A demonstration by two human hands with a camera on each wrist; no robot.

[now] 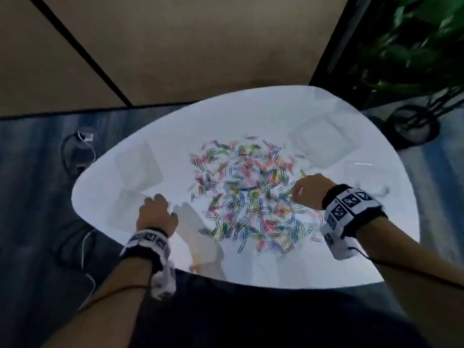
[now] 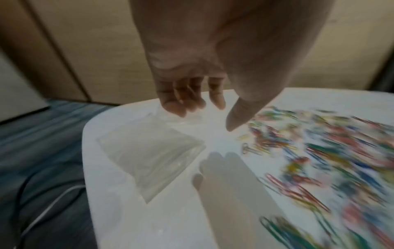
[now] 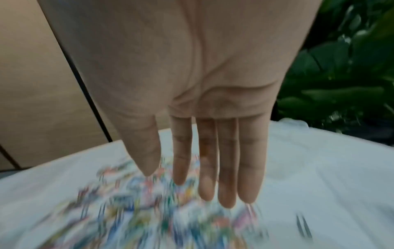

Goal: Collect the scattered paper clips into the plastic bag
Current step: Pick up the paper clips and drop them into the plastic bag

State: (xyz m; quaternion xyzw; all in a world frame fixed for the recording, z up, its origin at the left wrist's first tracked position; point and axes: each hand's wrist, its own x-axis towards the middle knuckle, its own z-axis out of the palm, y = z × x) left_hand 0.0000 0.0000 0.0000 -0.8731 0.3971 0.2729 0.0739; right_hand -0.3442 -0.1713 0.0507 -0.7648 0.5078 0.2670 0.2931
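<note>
Surface (image 1: pixel 251 116): white, glossy.
Clips (image 1: pixel 251 194): light, thin, slippery; best swept together.
Bag (image 2: pixel 149 161): clear, limp; take its edge.
Left hand (image 1: pixel 157 213): loose, empty.
Right hand (image 3: pixel 213 160): fingers straight, empty.

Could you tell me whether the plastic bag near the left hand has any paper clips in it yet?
Empty: the plastic bag lies flat and clear, while the paper clips are all loose on the table.

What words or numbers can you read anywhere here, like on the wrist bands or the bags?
None: no readable words or numbers.
Wrist bands: black-and-white square patterns only, no letters.
Plastic bag by the left hand: clear, no print seen.
Paper clips by the right hand, table: no writing; blurred.
</note>
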